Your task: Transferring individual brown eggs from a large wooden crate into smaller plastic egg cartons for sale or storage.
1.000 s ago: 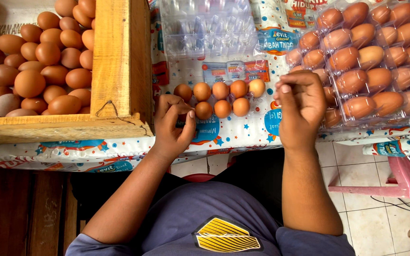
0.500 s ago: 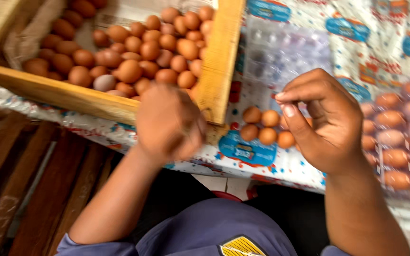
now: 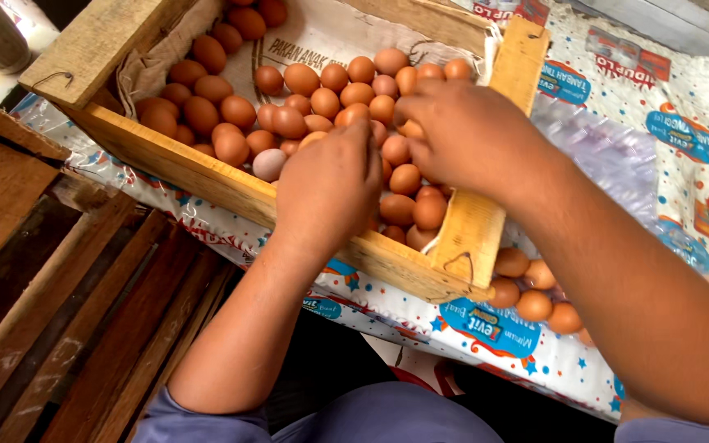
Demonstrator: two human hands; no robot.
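Head view: we reach both hands into the wooden crate (image 3: 207,174) of brown eggs (image 3: 313,102). Our left hand (image 3: 330,184) and right hand (image 3: 461,135) curl down over the eggs; we cannot tell whether either grips one.

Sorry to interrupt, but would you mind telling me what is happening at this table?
A person has both hands in a wooden crate of brown eggs. The left hand and right hand rest on the pile near its right wall; whether either holds an egg is hidden. A few more eggs lie in a clear tray on the patterned tablecloth.
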